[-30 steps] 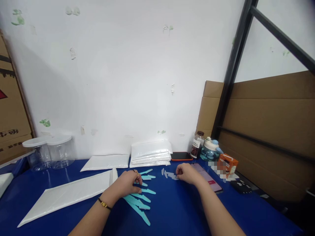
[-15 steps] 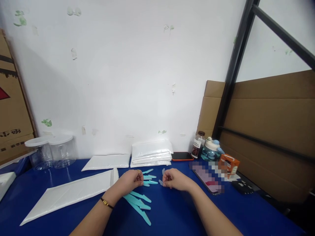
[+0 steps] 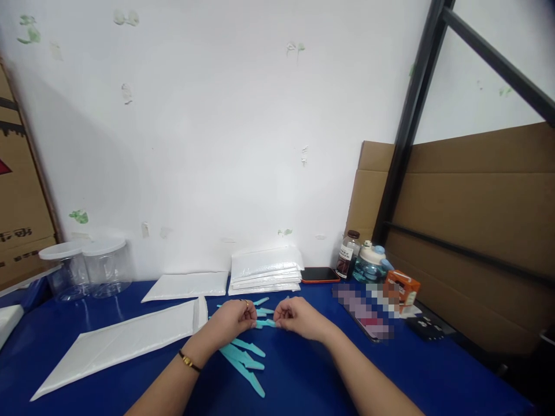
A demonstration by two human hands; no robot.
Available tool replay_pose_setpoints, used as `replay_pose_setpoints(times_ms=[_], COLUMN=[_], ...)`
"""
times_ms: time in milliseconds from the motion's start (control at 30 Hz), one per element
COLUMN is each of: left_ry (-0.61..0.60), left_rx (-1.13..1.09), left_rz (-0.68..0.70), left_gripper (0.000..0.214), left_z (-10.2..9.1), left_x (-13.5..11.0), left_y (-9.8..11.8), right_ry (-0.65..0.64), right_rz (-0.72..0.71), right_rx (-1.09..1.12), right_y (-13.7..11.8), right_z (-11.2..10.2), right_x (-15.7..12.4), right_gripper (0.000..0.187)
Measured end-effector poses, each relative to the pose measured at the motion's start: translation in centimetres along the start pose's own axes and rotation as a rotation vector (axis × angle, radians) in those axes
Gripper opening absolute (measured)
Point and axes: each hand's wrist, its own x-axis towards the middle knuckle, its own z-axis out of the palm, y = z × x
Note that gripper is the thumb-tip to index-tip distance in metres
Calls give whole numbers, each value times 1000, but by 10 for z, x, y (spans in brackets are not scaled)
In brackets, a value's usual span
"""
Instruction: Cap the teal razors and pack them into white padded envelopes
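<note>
My left hand (image 3: pixel 232 320) and my right hand (image 3: pixel 296 316) meet over the blue table (image 3: pixel 303 375), both pinched on one teal plastic stick (image 3: pixel 263 323) held between them. The right fingers also seem to press a small clear cap onto its end, though the cap is mostly hidden. Several more teal sticks (image 3: pixel 243 358) lie fanned out under and in front of my left wrist, which wears a thin bracelet. A few teal sticks (image 3: pixel 262 301) lie just beyond my hands.
A long white mailer (image 3: pixel 117 341) lies to the left, another flat one (image 3: pixel 186 285) and a stack of mailers (image 3: pixel 265 268) behind. Two clear lidded jars (image 3: pixel 87 267) stand far left. A phone (image 3: pixel 319 274), bottles (image 3: pixel 364 261), an orange box (image 3: pixel 401 289) and cardboard are right.
My right hand came left from the small clear pieces to meet my left hand, carrying a clear piece. Both hands now pinch one teal stick raised off the pile.
</note>
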Motion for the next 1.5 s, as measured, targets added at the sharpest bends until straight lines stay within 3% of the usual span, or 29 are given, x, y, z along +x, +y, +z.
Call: replay_pose_setpoints(times_ms=[133,200,300,467,600,833,933,1133,1500], left_ry=[130,205,136,-104,-175,-241,-206,-32,-15], left_rx=[106,150,148,116,108,38,50,-36,-78], left_rz=[-28,-21,-25,-45,-68,-95,-92,-34,-31], left_gripper=[19,25,21,22,13,15,11,20,23], left_z=[-4,-9,-17,-23,-23,-26,-24,-18,-13], left_x=[3,2,-3,-15,-18,-21,-20,-12,-6], left_y=[-12,-16,-15,-6,-1,-1,-1,-4,-8], right_ry=[271,344,308,247,209,188,200,21,-18], right_rz=[20,83,201,191,213,263,252,76,25], right_rx=[-137,-265,-380,-433,-407,-405,-283,193,254], right_y=[13,23,36,52,53,50,42,10,1], right_z=[-27,-43,-55,-44,-35,-36,-38,-24,-2], right_x=[-2,-7,-11,-6,-2,-5,-7,-7,-2], right_gripper=[15,15,13,7,5,4,6,21,20])
